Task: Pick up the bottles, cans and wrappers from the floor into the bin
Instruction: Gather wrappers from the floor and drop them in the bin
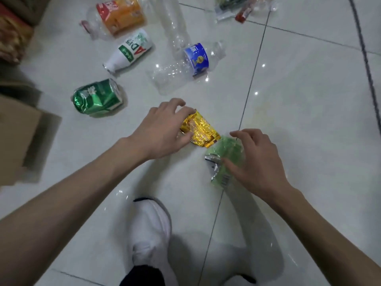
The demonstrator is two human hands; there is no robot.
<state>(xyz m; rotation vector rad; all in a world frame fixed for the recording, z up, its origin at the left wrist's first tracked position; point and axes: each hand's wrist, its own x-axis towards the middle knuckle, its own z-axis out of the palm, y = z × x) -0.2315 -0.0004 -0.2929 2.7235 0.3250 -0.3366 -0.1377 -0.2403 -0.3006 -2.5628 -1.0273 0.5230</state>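
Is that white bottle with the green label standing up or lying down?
Lying down: the white bottle rests on its side on the floor, neck toward the green can.

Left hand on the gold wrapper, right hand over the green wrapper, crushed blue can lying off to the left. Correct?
Not quite: the crushed can is green, not blue. The head view shows it lying off to the left of both hands. The rest holds: left hand on the gold wrapper, right hand over the green wrapper.

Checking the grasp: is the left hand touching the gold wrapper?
Touching. The head view shows the left hand pinching the gold wrapper between thumb and fingers.
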